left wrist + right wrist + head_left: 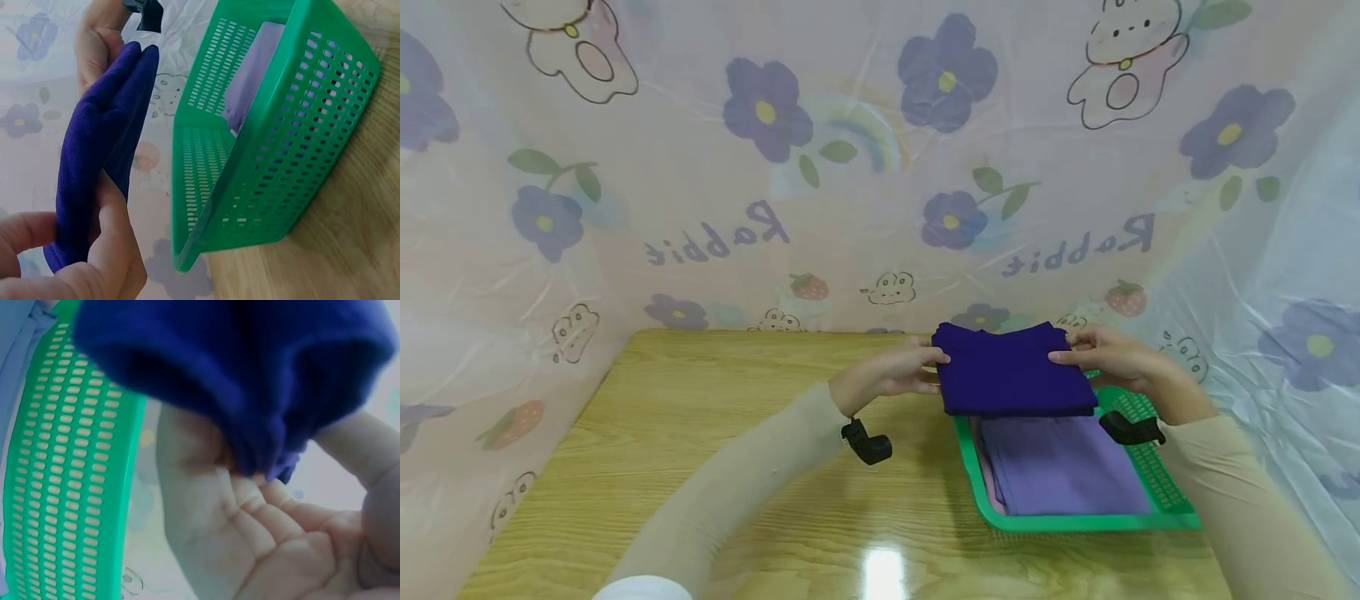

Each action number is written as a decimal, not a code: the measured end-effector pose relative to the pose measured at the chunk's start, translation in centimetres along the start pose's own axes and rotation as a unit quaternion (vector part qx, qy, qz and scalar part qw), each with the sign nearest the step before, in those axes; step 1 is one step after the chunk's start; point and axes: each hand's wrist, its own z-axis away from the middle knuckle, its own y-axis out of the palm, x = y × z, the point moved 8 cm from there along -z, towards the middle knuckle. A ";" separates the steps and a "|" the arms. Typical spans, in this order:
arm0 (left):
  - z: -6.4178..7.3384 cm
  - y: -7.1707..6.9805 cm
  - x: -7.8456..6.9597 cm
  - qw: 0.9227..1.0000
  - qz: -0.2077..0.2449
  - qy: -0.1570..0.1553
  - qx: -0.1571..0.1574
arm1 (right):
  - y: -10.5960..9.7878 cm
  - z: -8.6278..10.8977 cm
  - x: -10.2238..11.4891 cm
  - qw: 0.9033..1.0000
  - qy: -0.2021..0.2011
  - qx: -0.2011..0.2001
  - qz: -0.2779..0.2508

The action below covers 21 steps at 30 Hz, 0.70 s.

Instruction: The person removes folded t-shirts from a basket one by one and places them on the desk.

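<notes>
Left hand [904,367] and right hand [1116,358] each pinch one side of folded indigo cloth [1013,375], held clear of green perforated basket [1075,523]; folded lilac cloth [1063,471] inside; backdrop sheet [850,225] reads "Rabbit", twice, mirrored.

You have two hands, one left hand [895,367] and one right hand [1108,358], with one dark purple cloth [1011,375] between their fingers. Below those fingers you have one green basket [1097,523] holding one lavender cloth [1067,467] on top; the number of layers beneath is hidden. Behind your fingers are two black wrist devices [871,446]; below them, one table [737,417]. Beyond your fingertips, one patterned sheet [865,200] shows two "Rabbit" words [718,233].
</notes>
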 end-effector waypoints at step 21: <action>2.7 -5.2 -2.1 0.999 0.017 0.023 -0.027 | 3.2 -3.9 3.7 0.999 -0.003 0.032 -0.018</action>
